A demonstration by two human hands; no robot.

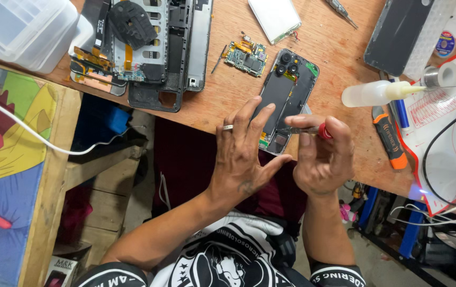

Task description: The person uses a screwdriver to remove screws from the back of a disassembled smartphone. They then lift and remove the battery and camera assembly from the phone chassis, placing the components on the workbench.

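Opened phone (286,98) lies at near edge of wooden table (334,48), back off, dark battery and camera cluster exposed; likely light, stiff, fragile inside, best held by frame edges. Left hand (244,154) flat, fingers spread, pressing phone's lower left edge. Right hand (321,157) pinches red-capped screwdriver (310,129), tip at phone's lower right. Loose green circuit board (246,56) behind. Clear squeeze bottle (376,93) to right.
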